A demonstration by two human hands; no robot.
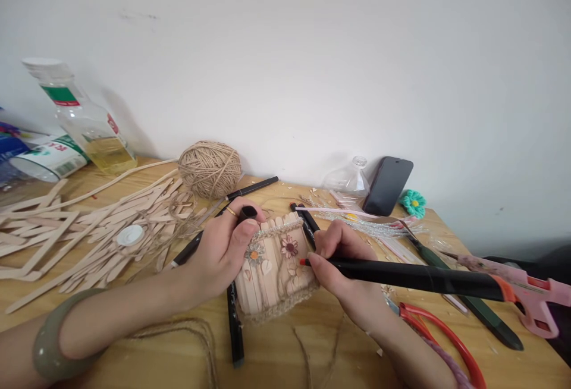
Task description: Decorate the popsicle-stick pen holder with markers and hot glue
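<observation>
My left hand (pixel 227 240) is closed on the upper left edge of a small craft-stick panel (pixel 267 285), with a black marker cap (pixel 248 213) between thumb and fingers. Twine trims the panel's top and bottom edges. Drawn on it are a grey flower with an orange centre (pixel 254 254) and a dark red flower (pixel 289 247); fainter outlines lie below. My right hand (pixel 341 255) pinches a black marker (pixel 397 274) near its orange tip, which is at the panel's right part, under the red flower. Whether the tip touches the wood I cannot tell.
Loose craft sticks (pixel 107 246) cover the left, near a twine ball (pixel 209 169) and a glass bottle (pixel 96 124). Several black markers lie around the panel. A phone (pixel 388 185) leans on the wall. Red-handled scissors (pixel 446 329) and a pink glue gun (pixel 535 294) are at right.
</observation>
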